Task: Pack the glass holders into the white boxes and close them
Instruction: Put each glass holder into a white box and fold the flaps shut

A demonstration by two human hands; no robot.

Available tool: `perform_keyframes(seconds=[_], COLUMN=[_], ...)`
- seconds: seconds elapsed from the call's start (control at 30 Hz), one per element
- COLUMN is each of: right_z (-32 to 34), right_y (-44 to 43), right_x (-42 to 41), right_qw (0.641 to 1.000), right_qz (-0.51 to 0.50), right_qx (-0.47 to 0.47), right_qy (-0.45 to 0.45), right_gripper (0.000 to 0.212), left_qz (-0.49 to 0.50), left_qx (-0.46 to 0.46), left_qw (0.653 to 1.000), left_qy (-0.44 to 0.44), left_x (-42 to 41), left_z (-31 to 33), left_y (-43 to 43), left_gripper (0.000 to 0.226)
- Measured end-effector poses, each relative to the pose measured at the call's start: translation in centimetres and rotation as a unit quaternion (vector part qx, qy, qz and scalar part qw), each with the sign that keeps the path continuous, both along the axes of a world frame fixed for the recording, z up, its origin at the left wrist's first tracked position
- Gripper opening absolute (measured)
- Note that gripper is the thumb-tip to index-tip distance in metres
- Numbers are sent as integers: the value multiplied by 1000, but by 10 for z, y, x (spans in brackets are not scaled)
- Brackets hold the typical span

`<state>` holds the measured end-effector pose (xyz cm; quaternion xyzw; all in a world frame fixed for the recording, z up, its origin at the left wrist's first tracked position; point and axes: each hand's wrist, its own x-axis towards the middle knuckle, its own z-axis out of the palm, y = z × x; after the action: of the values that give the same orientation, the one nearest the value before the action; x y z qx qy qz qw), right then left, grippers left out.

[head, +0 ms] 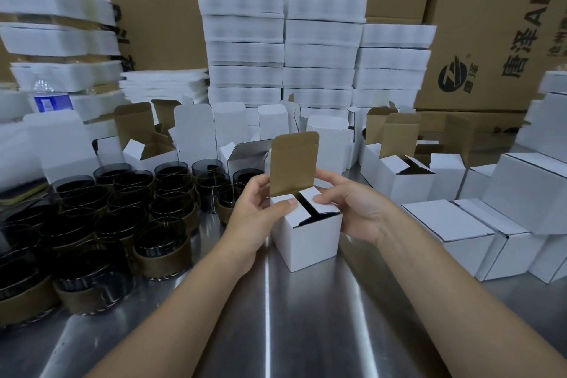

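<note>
Left grip (257, 209) and right grip (349, 209) clasp a seemingly light, easily dented white box (310, 239) on the worktop (306, 316), thumbs (288, 202) pressing its side flaps (307, 193); fragile glass holders (144, 215) stand nearby, left.

A shiny steel table (306, 331) carries dark glass holders (159, 242) at left, white boxes (454, 224) behind and right.

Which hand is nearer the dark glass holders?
Left. The left hand presses the white box flap just right of the glass holders; the right hand is across the box.
</note>
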<state>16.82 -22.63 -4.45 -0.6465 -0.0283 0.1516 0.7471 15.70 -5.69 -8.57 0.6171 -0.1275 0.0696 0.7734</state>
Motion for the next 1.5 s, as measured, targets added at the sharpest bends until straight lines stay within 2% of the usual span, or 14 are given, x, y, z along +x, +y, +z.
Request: perform_keyframes(seconds=[0.13, 0.23, 0.43, 0.53, 0.67, 0.7, 0.8, 0.9, 1.0, 1.1, 1.23, 1.37, 1.5], right_z=[0, 0, 7, 11, 18, 18, 16, 14, 13, 13, 13, 13, 10], right_y=[-1, -3, -8, -6, -10, -13, -16, -20, -26, -27, -26, -27, -28], right_x=[-1, -1, -4, -9, -14, -14, -15, -12, -10, -9, -9, -8, -5], right_qw=[1000, 1000, 993, 983, 952, 946, 939, 936, 918, 893, 882, 869, 877], right_qz=[-10, -11, -78, -103, -49, -28, 38, 94, 150, 153, 158, 173, 164], right_qx=[5, -1, -90, -149, -291, -310, -321, -305, -322, -364, -380, -397, -388], right_qy=[10, 8, -22, -27, -77, -90, -115, -145, -178, -217, -232, -238, -231], right_gripper=[50, 32, 35, 27, 21, 22, 26, 21, 26, 31, 45, 55, 66], left_qz=[-1, 6, 18, 17, 19, 12, -6, -3, -6, 28, 27, 8, 11], left_qx=[20, 35, 35, 30, 93, 117, 157, 183, 193, 216, 225, 258, 261], left_qw=[1000, 999, 999, 999, 995, 992, 987, 982, 977, 965, 964, 957, 956], left_qy=[-23, -35, -27, 0, -28, -39, -40, -50, -88, -149, -137, -133, -134], left_x=[1, 1, -2, -4, -9, -10, -10, -10, -10, -11, -12, -14, -15], left_z=[1, 2, 4, 5, 5, 3, 0, 0, 3, 4, 0, -1, 1], left_y=[0, 0, 1, 1, 0, 0, 0, 1, 2, 2, 1, 2, 2], left_gripper=[30, 28, 27, 27, 16, 20, 30, 24, 18, 19, 13, 39, 39])
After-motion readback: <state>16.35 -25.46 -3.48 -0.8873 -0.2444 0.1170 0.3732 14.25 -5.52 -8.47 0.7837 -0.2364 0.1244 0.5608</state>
